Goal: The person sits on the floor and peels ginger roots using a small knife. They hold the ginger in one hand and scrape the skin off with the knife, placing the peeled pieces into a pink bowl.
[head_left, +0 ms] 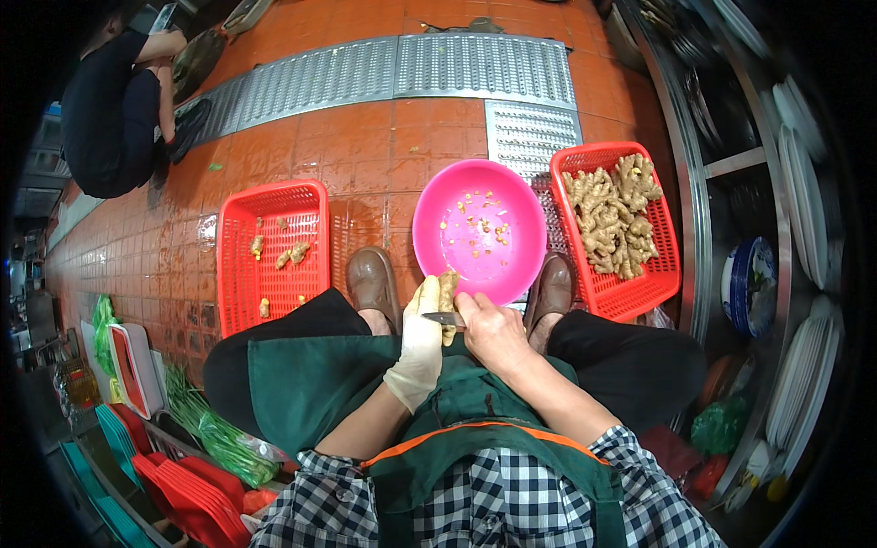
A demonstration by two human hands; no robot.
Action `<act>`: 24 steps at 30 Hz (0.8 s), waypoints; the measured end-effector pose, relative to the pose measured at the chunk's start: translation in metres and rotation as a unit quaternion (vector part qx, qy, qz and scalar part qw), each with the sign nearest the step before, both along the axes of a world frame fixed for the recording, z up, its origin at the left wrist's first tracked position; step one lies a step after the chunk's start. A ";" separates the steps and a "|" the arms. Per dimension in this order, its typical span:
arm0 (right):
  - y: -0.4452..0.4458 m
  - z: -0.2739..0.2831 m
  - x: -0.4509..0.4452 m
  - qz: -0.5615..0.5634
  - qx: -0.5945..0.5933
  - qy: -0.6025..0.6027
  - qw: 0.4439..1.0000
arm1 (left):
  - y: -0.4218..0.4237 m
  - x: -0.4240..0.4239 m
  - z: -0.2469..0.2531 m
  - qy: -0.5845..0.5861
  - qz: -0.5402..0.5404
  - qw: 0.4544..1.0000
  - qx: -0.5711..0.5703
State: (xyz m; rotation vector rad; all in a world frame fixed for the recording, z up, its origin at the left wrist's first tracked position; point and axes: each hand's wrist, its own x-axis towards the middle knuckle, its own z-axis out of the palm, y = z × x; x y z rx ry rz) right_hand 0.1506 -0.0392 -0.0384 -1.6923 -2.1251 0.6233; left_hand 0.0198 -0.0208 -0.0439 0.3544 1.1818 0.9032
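My left hand [421, 342], in a pale glove, grips a piece of ginger root [448, 293] over my lap. My bare right hand [495, 332] holds a small knife [444, 318], its blade lying across the ginger and pointing toward the glove. Just beyond both hands stands a pink plastic basin [438, 198] with scattered ginger scraps [483, 226] on its bottom. To the right, a red plastic basket [620, 309] holds a heap of ginger roots [610, 212]. Another red basket [318, 226], on the left, contains several small ginger pieces [298, 252].
Wet orange floor tiles [356, 151] surround the baskets, crossed by metal drain grates [479, 65]. A metal shelf [692, 164] with plates borders the right side. A person [113, 116] squats at upper left. Red trays [195, 496] and bagged green stalks [233, 445] lie at lower left.
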 end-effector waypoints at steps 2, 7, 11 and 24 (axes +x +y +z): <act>0.000 -0.009 0.001 0.003 0.018 -0.011 1.000 | -0.003 0.001 -0.008 -0.006 0.017 1.000 -0.007; 0.008 -0.028 0.014 -0.057 0.005 -0.080 0.995 | 0.000 0.009 0.002 -0.031 0.046 0.996 -0.074; 0.014 -0.051 0.028 -0.095 -0.127 -0.122 0.980 | -0.002 0.010 0.000 -0.008 0.042 0.998 -0.054; 0.016 -0.051 0.026 -0.087 -0.150 -0.009 0.985 | -0.002 0.008 0.014 -0.030 -0.011 0.998 -0.044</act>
